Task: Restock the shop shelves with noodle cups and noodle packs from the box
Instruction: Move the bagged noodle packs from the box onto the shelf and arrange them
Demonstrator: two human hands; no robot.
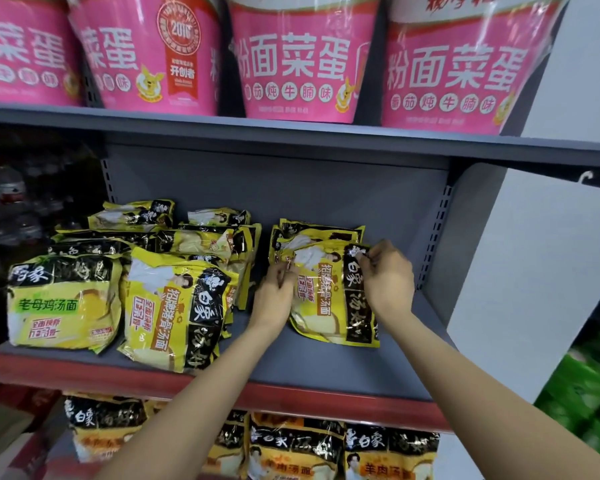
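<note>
A yellow and black noodle pack [329,299] lies on top of a small stack at the right of the grey middle shelf [319,365]. My left hand [274,296] pinches its left edge. My right hand [387,275] pinches its upper right corner. More yellow noodle packs [174,306] lie in piles to the left on the same shelf. Large pink noodle cups [298,60] stand in a row on the shelf above. The box is out of view.
The lower shelf holds orange and black noodle packs [326,452]. A white wall [551,237] borders the shelving on the right, with green goods [582,393] below it. Dark bottles [7,195] sit at the far left.
</note>
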